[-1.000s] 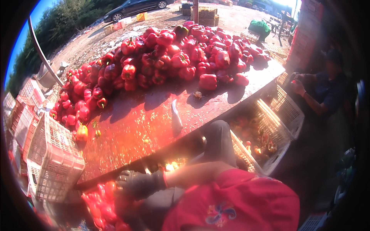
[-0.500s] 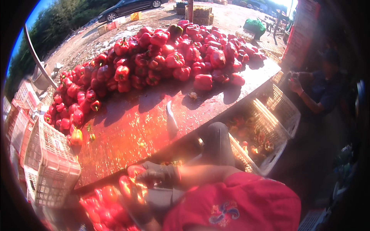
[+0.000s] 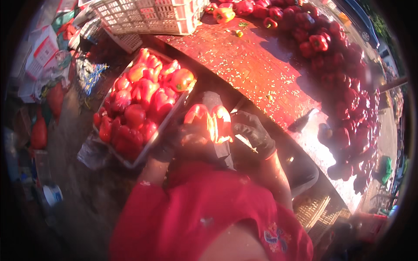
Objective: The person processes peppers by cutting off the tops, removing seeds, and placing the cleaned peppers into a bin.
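Note:
A red bell pepper (image 3: 197,116), split open down the middle, is held above my lap with its bright inner faces showing. My left hand (image 3: 167,140), in a dark glove and deep in shadow, grips its left side. At the pepper's right half, my gloved right hand (image 3: 254,132) has its fingers curled against the edge. A pale, narrow strip shows by the right palm; whether it is a blade I cannot tell. Just left of my hands stands a crate (image 3: 125,162) filled with red bell peppers (image 3: 141,91).
A red worktop (image 3: 257,71) strewn with seeds runs diagonally from upper left to lower right. Along its far side lies a large heap of red peppers (image 3: 344,87). A pale plastic crate (image 3: 146,17) rests at the top. Yellowish crates (image 3: 311,211) stand at lower right.
My view has swung left and down, so the crate of peppers now shows fully. The pepper in my hands is now spread open into two halves, and both gloves are in sight.

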`<state>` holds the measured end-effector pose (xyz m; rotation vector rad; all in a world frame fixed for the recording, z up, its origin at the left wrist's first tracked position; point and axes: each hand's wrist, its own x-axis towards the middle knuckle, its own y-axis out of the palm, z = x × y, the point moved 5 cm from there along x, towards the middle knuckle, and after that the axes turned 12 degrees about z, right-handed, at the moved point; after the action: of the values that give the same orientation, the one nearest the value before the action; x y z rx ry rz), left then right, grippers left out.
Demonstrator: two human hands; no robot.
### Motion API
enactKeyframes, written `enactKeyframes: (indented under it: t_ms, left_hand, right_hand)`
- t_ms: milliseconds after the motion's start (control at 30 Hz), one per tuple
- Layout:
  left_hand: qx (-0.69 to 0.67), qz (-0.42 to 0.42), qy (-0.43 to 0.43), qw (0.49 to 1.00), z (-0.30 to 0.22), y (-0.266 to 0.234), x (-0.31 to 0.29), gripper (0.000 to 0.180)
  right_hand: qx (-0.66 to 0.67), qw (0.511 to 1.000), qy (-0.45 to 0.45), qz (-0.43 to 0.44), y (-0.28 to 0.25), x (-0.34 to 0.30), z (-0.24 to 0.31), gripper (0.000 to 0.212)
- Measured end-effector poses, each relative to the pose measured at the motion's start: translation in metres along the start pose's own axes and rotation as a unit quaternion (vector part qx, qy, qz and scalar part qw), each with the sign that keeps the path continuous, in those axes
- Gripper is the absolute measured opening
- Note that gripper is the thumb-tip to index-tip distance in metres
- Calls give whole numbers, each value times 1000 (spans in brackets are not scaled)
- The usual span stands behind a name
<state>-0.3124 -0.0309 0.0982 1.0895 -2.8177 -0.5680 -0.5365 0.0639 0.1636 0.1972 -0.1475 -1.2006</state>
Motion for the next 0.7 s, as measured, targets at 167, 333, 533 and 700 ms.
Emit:
enactKeyframes:
  t_ms: [167, 333, 533, 700]
  left_hand:
    - [-8, -242, 28, 970, -81, -40, -75, 40]
    - [452, -522, 191, 697, -161, -118, -158, 34]
    - [728, -507, 50, 459, -141, -150, -177, 58]
    - [749, -378, -120, 530, -56, -165, -184, 64]
  right_hand:
    - [-133, 980, 76, -127, -6, -19, -2, 29]
    - [-271, 954, 26, -127, -11, -19, 13, 23]
    - [-357, 926, 31, -116, -3, -15, 3, 18]
    - [-260, 951, 105, -128, 5, -7, -5, 23]
